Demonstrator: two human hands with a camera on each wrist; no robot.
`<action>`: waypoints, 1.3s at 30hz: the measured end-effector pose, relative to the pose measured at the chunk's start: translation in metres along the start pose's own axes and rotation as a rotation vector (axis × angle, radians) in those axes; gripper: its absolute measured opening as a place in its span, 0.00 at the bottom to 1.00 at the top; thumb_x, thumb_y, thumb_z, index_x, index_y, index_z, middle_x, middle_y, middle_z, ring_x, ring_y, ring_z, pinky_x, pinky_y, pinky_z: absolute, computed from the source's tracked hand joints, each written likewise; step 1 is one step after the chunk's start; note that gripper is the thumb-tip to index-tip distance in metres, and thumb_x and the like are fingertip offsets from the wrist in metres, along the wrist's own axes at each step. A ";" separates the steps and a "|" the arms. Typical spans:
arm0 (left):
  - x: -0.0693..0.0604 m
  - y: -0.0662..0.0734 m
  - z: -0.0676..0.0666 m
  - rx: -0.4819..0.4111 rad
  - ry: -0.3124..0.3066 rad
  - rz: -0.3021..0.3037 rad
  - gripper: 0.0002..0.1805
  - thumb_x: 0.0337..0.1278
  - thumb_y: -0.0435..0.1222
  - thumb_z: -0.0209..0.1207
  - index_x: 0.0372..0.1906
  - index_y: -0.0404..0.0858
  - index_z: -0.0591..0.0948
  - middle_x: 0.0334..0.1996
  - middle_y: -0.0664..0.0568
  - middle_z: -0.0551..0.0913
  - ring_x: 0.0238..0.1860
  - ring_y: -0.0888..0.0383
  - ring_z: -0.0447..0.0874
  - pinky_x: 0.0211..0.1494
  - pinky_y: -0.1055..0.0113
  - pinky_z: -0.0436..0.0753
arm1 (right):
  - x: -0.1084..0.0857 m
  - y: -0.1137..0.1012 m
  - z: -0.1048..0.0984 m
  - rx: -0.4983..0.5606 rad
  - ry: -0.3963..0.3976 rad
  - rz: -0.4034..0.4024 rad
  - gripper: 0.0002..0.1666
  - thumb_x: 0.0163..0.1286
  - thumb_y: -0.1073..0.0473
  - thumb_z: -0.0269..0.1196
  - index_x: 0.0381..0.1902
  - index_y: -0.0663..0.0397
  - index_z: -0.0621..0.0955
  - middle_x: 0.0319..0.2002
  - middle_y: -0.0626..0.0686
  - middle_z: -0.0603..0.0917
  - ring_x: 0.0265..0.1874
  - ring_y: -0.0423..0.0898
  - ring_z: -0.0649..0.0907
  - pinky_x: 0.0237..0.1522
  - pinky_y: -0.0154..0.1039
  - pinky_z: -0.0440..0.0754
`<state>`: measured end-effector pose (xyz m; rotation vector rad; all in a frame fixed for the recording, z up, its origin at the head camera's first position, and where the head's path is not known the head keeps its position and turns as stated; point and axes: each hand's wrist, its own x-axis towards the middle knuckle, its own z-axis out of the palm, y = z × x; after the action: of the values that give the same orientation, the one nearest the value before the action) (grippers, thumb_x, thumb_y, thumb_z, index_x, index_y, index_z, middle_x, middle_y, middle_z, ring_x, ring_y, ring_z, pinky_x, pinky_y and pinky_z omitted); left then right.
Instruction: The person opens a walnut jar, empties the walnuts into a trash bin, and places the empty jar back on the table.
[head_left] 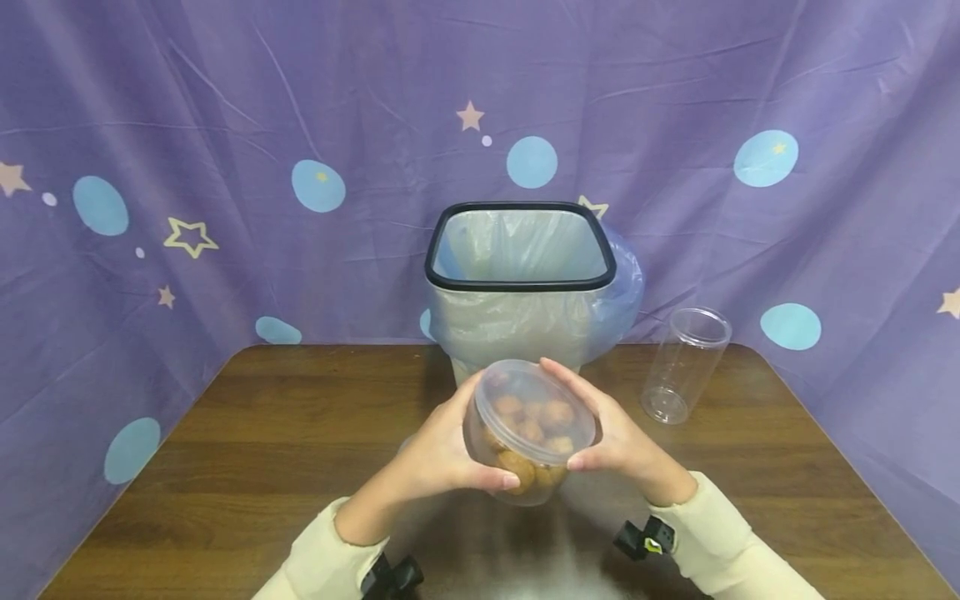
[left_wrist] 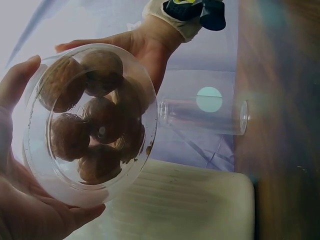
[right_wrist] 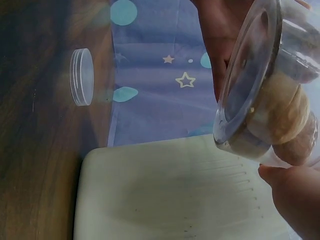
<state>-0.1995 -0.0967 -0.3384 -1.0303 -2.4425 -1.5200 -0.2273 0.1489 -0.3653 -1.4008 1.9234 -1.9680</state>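
Both hands hold a clear plastic jar [head_left: 534,417] above the front of the table, tilted, with a translucent lid on top. Round brown pieces that look like walnuts [left_wrist: 70,136] lie inside it. My left hand [head_left: 442,446] grips the jar's left side, thumb across the front. From the right, my right hand [head_left: 615,437] grips it at the lid's edge, thumb in front and fingers behind. Through the clear base, the left wrist view shows several of the brown pieces. The right wrist view shows the jar [right_wrist: 270,95] side-on, partly cut off.
Behind the jar stands a pale bin [head_left: 517,333] with a black rim and a bluish bag lining. An unlidded clear jar [head_left: 686,367] stands at the table's right rear. A loose translucent lid [right_wrist: 82,77] lies on the wooden table [head_left: 247,442]. A purple curtain [head_left: 375,100] hangs behind.
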 end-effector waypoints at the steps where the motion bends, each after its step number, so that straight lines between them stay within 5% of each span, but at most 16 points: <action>1: 0.000 0.000 0.000 0.003 0.002 0.000 0.60 0.23 0.44 0.77 0.70 0.46 0.58 0.59 0.53 0.74 0.57 0.56 0.73 0.62 0.55 0.70 | 0.000 0.000 -0.001 0.007 -0.008 0.002 0.63 0.52 0.42 0.71 0.72 0.68 0.50 0.70 0.59 0.62 0.66 0.42 0.66 0.66 0.31 0.61; 12: -0.003 0.008 -0.004 -0.018 -0.028 0.005 0.58 0.23 0.43 0.77 0.69 0.46 0.61 0.56 0.54 0.76 0.54 0.56 0.74 0.60 0.58 0.71 | -0.001 -0.001 -0.005 -0.030 -0.076 -0.039 0.64 0.52 0.39 0.69 0.72 0.66 0.50 0.71 0.59 0.60 0.66 0.43 0.65 0.66 0.31 0.61; 24: -0.006 0.009 -0.011 -0.233 -0.153 0.010 0.54 0.25 0.35 0.74 0.68 0.37 0.62 0.57 0.46 0.75 0.55 0.53 0.73 0.62 0.65 0.70 | 0.006 -0.001 -0.005 0.071 -0.230 -0.130 0.65 0.54 0.39 0.68 0.71 0.71 0.46 0.71 0.64 0.56 0.69 0.50 0.61 0.69 0.36 0.58; 39: -0.006 -0.003 -0.007 -0.419 -0.248 0.057 0.50 0.32 0.34 0.70 0.68 0.31 0.60 0.55 0.34 0.72 0.55 0.49 0.73 0.62 0.65 0.71 | 0.008 0.003 -0.011 0.182 -0.380 -0.089 0.69 0.54 0.39 0.69 0.72 0.69 0.39 0.73 0.65 0.49 0.72 0.54 0.54 0.71 0.41 0.53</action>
<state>-0.1989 -0.1061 -0.3396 -1.4201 -2.2612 -2.0501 -0.2401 0.1515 -0.3612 -1.6840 1.5047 -1.7018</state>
